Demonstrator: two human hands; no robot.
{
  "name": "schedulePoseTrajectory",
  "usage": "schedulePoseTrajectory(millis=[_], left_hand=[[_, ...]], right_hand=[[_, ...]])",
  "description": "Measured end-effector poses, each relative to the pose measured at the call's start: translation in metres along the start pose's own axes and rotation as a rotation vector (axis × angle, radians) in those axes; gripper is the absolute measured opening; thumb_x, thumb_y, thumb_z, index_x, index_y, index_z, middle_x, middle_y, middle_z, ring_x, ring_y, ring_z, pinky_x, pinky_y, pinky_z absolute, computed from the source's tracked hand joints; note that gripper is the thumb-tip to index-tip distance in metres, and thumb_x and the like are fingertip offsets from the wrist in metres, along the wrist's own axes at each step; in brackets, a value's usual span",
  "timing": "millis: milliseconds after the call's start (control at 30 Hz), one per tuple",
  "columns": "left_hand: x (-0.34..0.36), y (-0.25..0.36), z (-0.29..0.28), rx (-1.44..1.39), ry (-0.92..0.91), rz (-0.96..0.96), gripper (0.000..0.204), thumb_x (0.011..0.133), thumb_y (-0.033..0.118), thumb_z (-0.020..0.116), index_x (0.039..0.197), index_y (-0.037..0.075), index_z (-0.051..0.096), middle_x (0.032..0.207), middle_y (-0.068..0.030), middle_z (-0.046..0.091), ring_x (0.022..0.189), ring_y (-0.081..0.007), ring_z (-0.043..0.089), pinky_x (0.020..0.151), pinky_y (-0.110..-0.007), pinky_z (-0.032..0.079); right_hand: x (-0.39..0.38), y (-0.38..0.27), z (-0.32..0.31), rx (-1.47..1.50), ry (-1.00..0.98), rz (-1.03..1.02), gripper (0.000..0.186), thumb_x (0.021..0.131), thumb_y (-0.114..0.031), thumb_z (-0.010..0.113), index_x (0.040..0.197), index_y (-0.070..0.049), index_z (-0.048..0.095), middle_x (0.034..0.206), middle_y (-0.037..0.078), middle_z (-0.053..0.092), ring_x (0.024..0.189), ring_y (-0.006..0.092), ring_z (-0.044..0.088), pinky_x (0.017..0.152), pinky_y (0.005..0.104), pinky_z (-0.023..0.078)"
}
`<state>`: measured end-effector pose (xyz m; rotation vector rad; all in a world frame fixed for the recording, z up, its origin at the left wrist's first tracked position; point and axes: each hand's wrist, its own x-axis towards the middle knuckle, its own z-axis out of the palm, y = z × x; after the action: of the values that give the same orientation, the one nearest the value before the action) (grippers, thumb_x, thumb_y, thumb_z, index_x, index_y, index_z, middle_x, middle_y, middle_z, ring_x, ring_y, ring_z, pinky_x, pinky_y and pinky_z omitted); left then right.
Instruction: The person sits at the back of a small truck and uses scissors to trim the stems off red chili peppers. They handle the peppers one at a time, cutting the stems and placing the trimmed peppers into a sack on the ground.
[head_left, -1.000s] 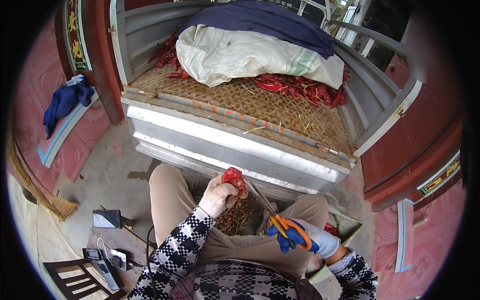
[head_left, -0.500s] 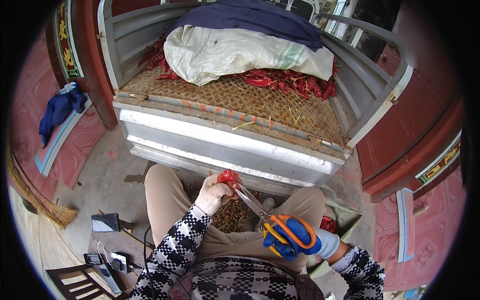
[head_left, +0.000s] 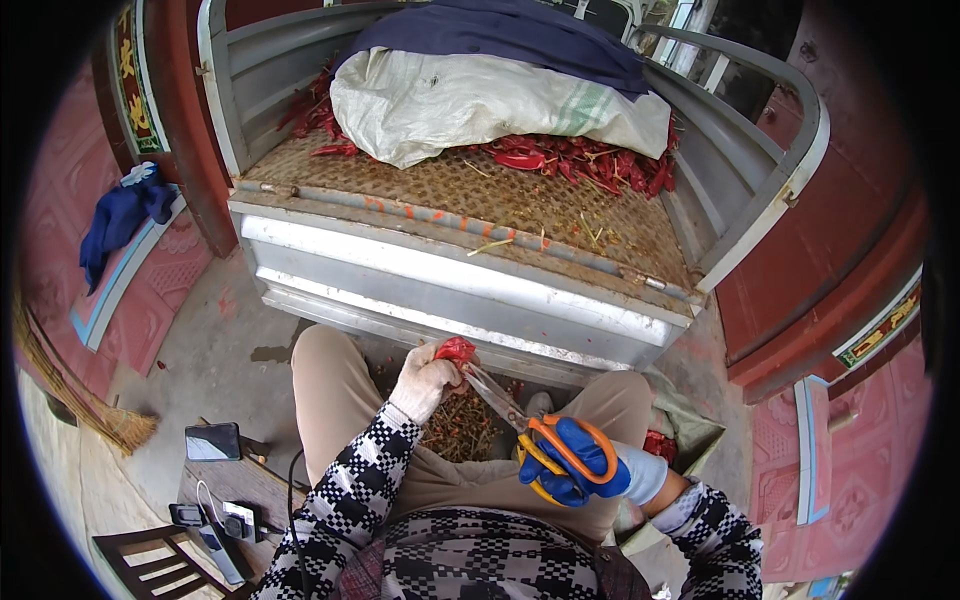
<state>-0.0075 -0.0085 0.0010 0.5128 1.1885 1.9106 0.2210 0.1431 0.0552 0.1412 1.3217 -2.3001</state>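
My left hand [head_left: 423, 384], in a whitish work glove, is closed on red dried chili peppers [head_left: 456, 350] above my lap. In my right hand [head_left: 578, 463], gloved in blue, is a pair of scissors [head_left: 507, 404] with orange and yellow handles. Their blades point up and left, with the tips right at the lower side of the peppers by my left fingers. Whether the tips touch a stem is too small to tell. Between my legs, a heap of cut stems and bits [head_left: 462, 428] lies on the ground.
Ahead stands a metal cart bed [head_left: 450, 262] with more red chilies [head_left: 600, 165] under a white woven sack [head_left: 480, 105] and a dark blue cloth [head_left: 500, 40]. At right is an open sack [head_left: 690, 425] holding chilies. A bench with a phone [head_left: 213, 442] and a broom [head_left: 120, 425] are at left.
My right hand and the scissors have shifted slightly left and up, bringing the blade tips closer in under the peppers. My left hand has barely moved and still holds the peppers.
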Motion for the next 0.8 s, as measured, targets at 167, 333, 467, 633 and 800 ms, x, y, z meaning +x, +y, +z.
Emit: schedulePoseTrajectory(millis=[167,333,467,633,800], left_hand=[[-0.002,0.006,-0.002,0.0,0.021,-0.047,0.03,0.069,-0.001,0.047,0.094,-0.009,0.061,0.075,-0.0083,0.059,0.058,-0.0141,0.051,0.052,-0.025,0.041],[0.001,0.0,-0.003,0.027,0.086,-0.02,0.03,0.069,0.002,0.045,0.094,-0.007,0.06,0.066,-0.0053,0.055,0.046,-0.0107,0.043,0.041,-0.023,0.032],[-0.002,-0.001,-0.001,-0.298,0.061,-0.071,0.028,0.069,0.004,0.045,0.091,-0.006,0.059,0.062,-0.0038,0.052,0.04,-0.0104,0.038,0.035,-0.024,0.028],[0.002,-0.007,-0.001,-0.355,0.052,-0.081,0.026,0.069,0.003,0.045,0.09,-0.005,0.057,0.059,-0.0042,0.05,0.037,-0.011,0.037,0.033,-0.025,0.029],[0.003,-0.01,0.006,-0.608,0.143,-0.156,0.023,0.069,0.004,0.044,0.088,-0.003,0.056,0.058,-0.0019,0.049,0.038,-0.0127,0.04,0.036,-0.025,0.035]], right_hand=[[0.015,0.009,0.003,0.151,-0.006,-0.114,0.063,0.101,-0.055,0.037,0.105,0.003,0.063,0.063,0.002,0.05,0.049,0.0093,0.044,0.042,0.0222,0.032],[0.033,0.031,-0.008,0.323,0.056,-0.087,0.065,0.101,-0.054,0.037,0.104,0.006,0.064,0.058,0.003,0.047,0.047,0.0098,0.041,0.04,0.0235,0.031],[0.041,0.048,-0.022,0.508,0.014,-0.092,0.066,0.099,-0.055,0.044,0.116,0.007,0.057,0.078,0.01,0.057,0.047,0.0079,0.041,0.04,0.0206,0.03],[0.055,0.079,-0.036,0.661,-0.151,-0.255,0.069,0.095,-0.058,0.048,0.125,0.004,0.05,0.095,0.016,0.059,0.047,0.0052,0.038,0.041,0.0176,0.029],[0.086,0.102,-0.011,0.702,-0.178,-0.385,0.071,0.092,-0.065,0.048,0.117,0.002,0.05,0.068,0.001,0.05,0.048,0.0058,0.038,0.045,0.02,0.032]])
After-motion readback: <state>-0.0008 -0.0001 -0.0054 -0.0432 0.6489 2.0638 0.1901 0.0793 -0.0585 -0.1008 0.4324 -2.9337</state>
